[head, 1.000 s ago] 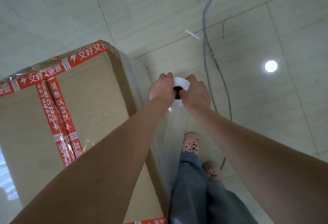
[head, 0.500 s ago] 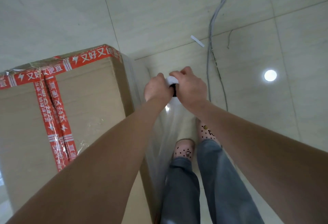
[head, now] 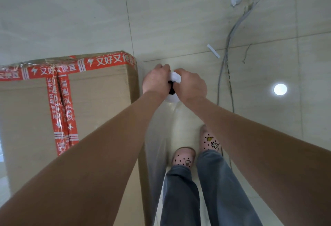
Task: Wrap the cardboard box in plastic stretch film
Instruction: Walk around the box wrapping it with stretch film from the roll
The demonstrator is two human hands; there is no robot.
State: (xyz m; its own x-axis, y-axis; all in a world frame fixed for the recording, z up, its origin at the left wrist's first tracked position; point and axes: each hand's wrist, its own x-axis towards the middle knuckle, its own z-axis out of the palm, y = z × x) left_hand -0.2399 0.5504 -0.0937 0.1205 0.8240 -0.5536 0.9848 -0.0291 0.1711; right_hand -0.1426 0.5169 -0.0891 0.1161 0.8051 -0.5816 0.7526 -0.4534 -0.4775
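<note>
Both hands, left [head: 156, 82] and right [head: 192, 86], grip the film roll [head: 174, 88], mostly hiding it; box [head: 100, 100] partly cut off.

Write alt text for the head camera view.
Seen from above, a left hand and right hand grip a white stretch film roll beside a cardboard box sealed with red tape. From the roll, clear film hangs along the box's side.

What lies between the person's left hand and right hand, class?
The white roll of stretch film lies there, gripped by the left hand and the right hand from either side. The head view shows it, its dark core facing the camera.
</note>
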